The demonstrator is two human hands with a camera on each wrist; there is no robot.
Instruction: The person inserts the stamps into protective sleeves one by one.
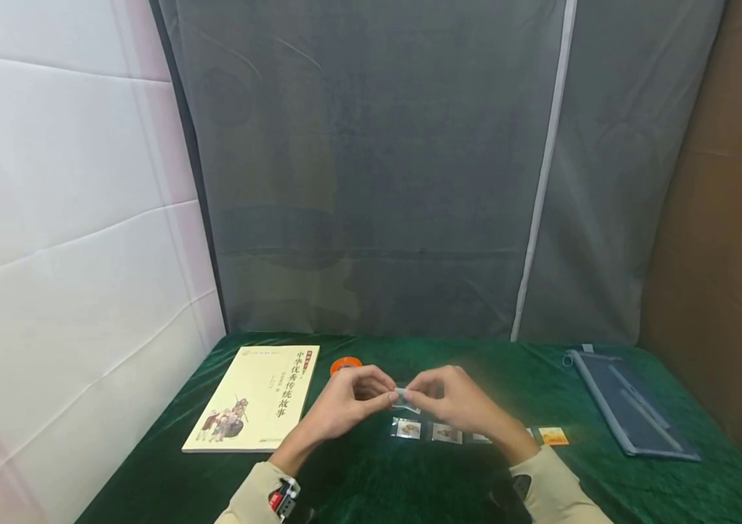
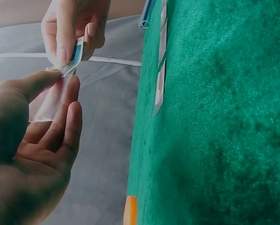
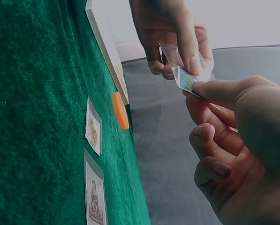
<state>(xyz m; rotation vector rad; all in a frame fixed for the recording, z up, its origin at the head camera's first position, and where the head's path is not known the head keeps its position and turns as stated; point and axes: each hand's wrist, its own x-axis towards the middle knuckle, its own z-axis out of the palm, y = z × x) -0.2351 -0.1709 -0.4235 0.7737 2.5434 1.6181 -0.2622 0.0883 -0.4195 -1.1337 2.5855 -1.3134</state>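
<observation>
Above the table in front of me, both hands meet at a small clear plastic sleeve (image 2: 49, 104) and a blue-green stamp-like slip (image 3: 186, 79). My left hand (image 1: 346, 397) pinches the sleeve between thumb and fingers. From the other side, my right hand (image 1: 464, 399) pinches the slip at the sleeve's edge. The slip overlaps the sleeve's end, and how far it lies inside I cannot tell. Below the hands, a sleeved stamp (image 1: 407, 429) and another sleeved stamp (image 1: 446, 434) lie in a row, partly covered by my right arm.
A cream book (image 1: 260, 397) lies on the left of the green cloth (image 1: 371, 480). Behind my left hand is an orange round object (image 1: 345, 362). To the right are a yellow-orange stamp (image 1: 553, 436) and a blue zip pouch (image 1: 629, 407). A grey curtain (image 1: 371, 182) hangs behind.
</observation>
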